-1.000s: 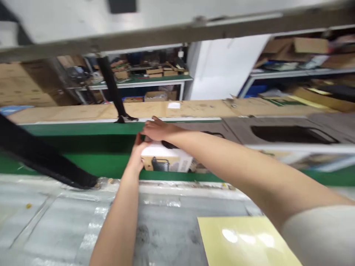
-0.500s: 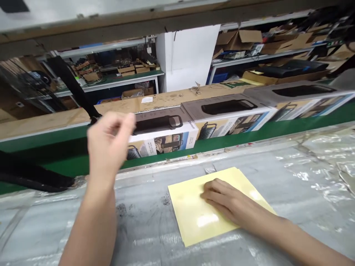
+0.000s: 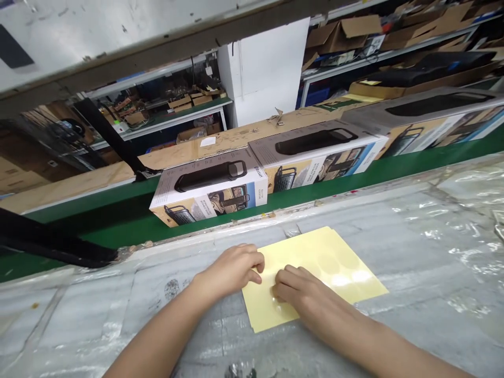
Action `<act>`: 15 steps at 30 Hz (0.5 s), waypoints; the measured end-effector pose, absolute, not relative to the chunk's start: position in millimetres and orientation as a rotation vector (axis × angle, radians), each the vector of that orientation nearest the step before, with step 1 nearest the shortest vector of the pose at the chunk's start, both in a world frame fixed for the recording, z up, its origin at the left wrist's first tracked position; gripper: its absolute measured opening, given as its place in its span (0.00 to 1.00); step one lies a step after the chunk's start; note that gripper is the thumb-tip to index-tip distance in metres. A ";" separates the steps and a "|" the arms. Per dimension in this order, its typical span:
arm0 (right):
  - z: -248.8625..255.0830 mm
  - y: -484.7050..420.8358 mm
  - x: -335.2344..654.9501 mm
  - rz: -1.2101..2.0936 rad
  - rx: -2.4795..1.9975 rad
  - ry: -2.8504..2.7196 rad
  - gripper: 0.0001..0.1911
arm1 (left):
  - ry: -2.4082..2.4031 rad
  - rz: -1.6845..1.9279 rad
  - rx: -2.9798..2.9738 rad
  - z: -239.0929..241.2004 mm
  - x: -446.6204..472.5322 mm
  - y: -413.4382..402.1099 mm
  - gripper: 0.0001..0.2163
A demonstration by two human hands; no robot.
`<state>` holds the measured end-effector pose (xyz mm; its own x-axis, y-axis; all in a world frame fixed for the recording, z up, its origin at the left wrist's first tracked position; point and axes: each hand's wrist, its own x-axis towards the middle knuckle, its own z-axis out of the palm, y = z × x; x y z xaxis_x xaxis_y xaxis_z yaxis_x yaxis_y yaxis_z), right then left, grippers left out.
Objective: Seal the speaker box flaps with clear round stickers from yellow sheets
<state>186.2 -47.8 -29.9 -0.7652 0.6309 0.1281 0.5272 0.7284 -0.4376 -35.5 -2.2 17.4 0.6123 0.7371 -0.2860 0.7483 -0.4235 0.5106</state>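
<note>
A pale yellow sheet of clear round stickers (image 3: 331, 252) lies on the plastic-covered bench. My right hand (image 3: 303, 294) rests on its left half, with bent fingers pinched together. Below those fingertips shows the glossy edge of a clear round sticker (image 3: 277, 305). At the sheet's upper left edge is my left hand (image 3: 240, 266), its fingers curled and the thumb close to the index finger. Whatever may be between them is too small to make out. Behind the sheet stands the nearest printed product box (image 3: 212, 181), showing a black device on top.
Two more printed boxes (image 3: 318, 149) continue the row to the right along a green ledge (image 3: 129, 226). A black post (image 3: 110, 136) rises at the left. Overhead runs a shelf edge (image 3: 157, 44). Shelves with open cartons (image 3: 342, 34) stand farther back.
My left hand has come down from beside the nearest box to the sheet's left edge. My right hand has shifted left on the sheet. The view has tilted slightly.
</note>
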 end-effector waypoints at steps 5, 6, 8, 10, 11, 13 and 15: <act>-29.5 -49.7 187.2 0.599 -0.924 -2.631 0.16 | 1.162 -0.021 2.255 16.0 -34.8 -3.6 0.04; -29.7 -50.0 187.3 0.620 -0.926 -2.616 0.16 | 1.162 -0.020 2.257 14.8 -35.1 -3.8 0.04; -30.7 -50.4 187.6 0.653 -0.933 -2.605 0.15 | 1.161 -0.019 2.266 12.9 -35.6 -3.9 0.04; -31.6 -50.3 187.7 0.670 -0.943 -2.620 0.16 | 1.162 -0.019 2.273 11.8 -35.9 -3.7 0.04; -31.8 -50.3 187.8 0.675 -0.945 -2.628 0.16 | 1.164 -0.018 2.272 11.5 -36.0 -3.5 0.04; -31.3 -50.7 188.3 0.685 -0.947 -2.616 0.16 | 1.166 -0.017 2.264 11.1 -36.0 -2.7 0.04; -29.5 -52.0 189.3 0.689 -0.942 -2.588 0.17 | 1.160 -0.016 2.262 10.8 -35.9 -2.0 0.04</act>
